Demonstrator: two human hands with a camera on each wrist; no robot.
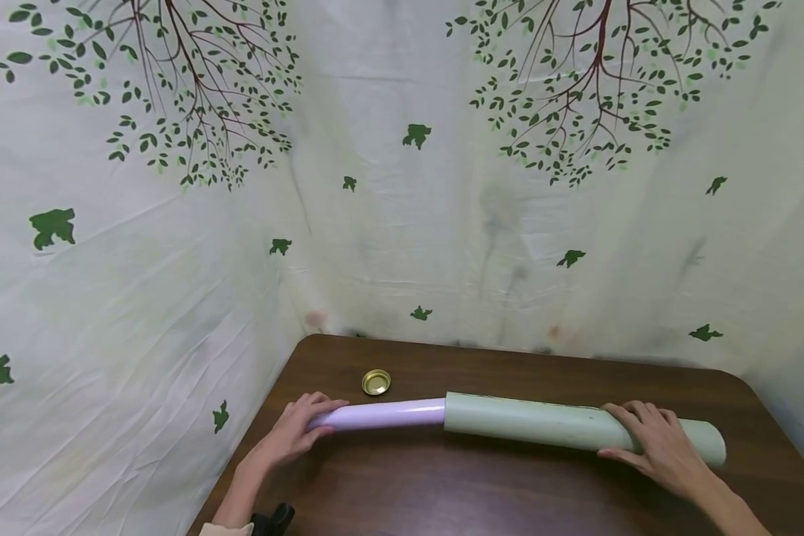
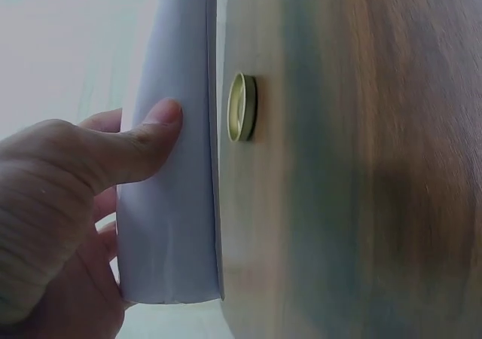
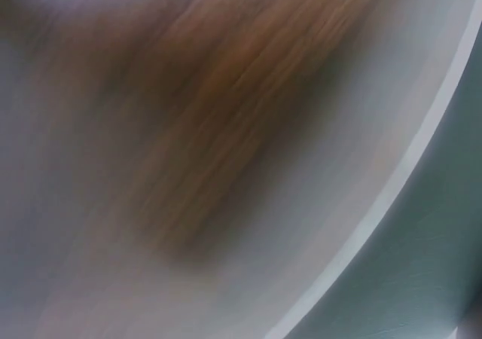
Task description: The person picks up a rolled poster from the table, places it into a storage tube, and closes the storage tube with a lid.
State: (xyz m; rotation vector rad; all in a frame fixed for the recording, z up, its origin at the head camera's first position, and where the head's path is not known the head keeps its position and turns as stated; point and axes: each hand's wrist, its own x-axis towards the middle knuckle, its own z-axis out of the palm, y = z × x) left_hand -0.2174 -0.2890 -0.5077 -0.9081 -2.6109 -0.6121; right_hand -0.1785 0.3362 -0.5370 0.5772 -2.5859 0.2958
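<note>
A lavender rolled sheet [image 1: 388, 414] runs into the left end of a pale green tube [image 1: 529, 421], so its right part is hidden inside. My left hand [image 1: 296, 426] grips the roll near its outer end. In the left wrist view the thumb [image 2: 154, 139] lies across the roll [image 2: 169, 218], with other fingers behind it, and a loose edge runs along its length. My right hand [image 1: 656, 445] holds the tube near its right end, fingers over the top and thumb at the near side. The right wrist view is blurred; the tube [image 3: 399, 279] fills its lower right corner.
A small gold round lid [image 1: 376, 383] lies on the brown wooden table [image 1: 415, 495] behind the lavender roll. Beyond the table's back edge hangs a white curtain [image 1: 388, 246] printed with branches and green leaves. A black strap [image 1: 273, 519] is on the left wrist.
</note>
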